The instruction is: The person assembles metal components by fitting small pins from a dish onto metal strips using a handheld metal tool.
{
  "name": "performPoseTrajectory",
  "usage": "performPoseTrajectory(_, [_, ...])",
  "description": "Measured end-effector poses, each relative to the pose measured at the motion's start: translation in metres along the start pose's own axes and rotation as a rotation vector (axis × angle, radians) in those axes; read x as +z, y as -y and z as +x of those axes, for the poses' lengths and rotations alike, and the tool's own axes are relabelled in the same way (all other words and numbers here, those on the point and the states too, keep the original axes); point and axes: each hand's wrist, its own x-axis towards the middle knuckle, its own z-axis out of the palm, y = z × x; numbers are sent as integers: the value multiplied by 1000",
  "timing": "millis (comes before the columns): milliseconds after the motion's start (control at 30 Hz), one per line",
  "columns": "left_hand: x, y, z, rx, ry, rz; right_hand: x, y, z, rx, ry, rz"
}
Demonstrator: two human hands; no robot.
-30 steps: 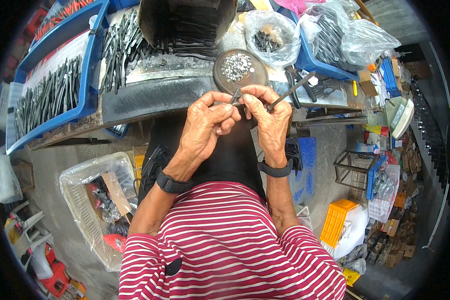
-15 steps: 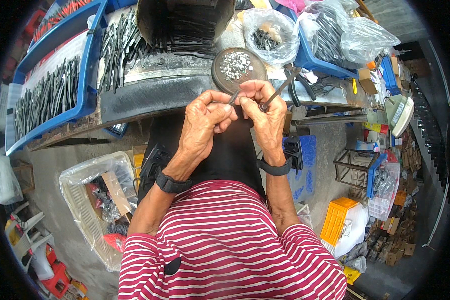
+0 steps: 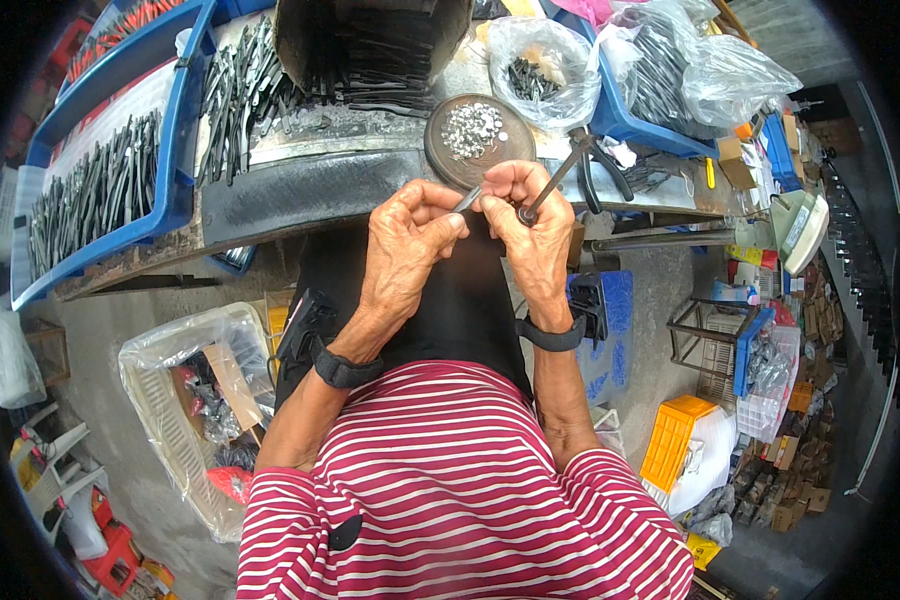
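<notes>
Between my two hands, at the table's front edge, is a small flat grey metal piece (image 3: 466,199). My left hand (image 3: 408,235) pinches it between thumb and fingers. The fingertips of my right hand (image 3: 532,225) meet its far end; whether they hold a small part there is too small to tell. A thin dark rod (image 3: 558,183) with a round knob at its lower end is also tucked in my right hand, slanting up to the right. Just beyond my fingers stands a round brown dish (image 3: 438,165) with many small shiny metal parts (image 3: 472,130).
Blue trays (image 3: 182,150) of dark metal strips stand at the left, beside a loose pile (image 3: 238,105). A clear bag (image 3: 560,112) of small dark pieces and black-handled pliers (image 3: 606,172) lie at the right. A plastic-lined basket (image 3: 160,350) sits on the floor.
The metal piece has turned in my left fingers and now shows a lighter, longer face. My left hand has shifted slightly left; my right hand is nearly still.
</notes>
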Motion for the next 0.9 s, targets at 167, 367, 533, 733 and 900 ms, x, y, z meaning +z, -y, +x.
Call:
performPoseTrajectory(167, [-2, 0, 0, -5, 25, -24, 1, -1, -2, -6, -31, 13])
performPoseTrajectory(367, [-5, 3, 1, -58, 47, -136, 1, -2, -3, 32, -41, 69])
performPoseTrajectory(533, [-1, 0, 0, 24, -15, 106, 0, -6, -3, 17, -39, 52])
performPoseTrajectory(733, [-9, -4, 3, -82, 97, -135, -3, -7, -2, 61, -14, 148])
performPoseTrajectory(900, [-11, -2, 2, -71, 88, -135, -2, -8, -3, 71, -9, 136])
